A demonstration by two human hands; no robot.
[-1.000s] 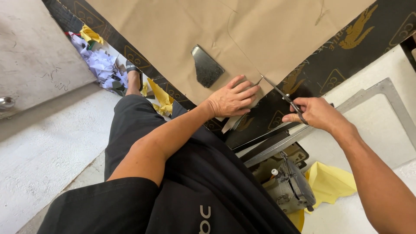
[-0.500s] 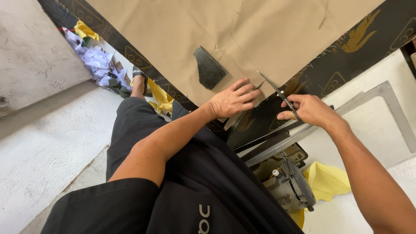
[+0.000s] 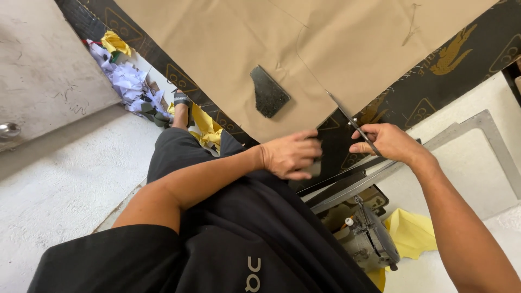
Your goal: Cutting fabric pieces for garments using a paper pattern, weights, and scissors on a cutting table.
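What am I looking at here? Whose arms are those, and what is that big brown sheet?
The camera sits on a person's head and looks down, so you see that person's own two arms and dark clothes. The right hand holds scissors, whose blades lie on the edge of a big tan sheet, near a line drawn on it. The left hand rests at the sheet's edge. The sheet lies on a table with a dark patterned cloth. A flat dark piece lies on the sheet. Below, by the floor, are yellow scraps and a heap of pale scraps.
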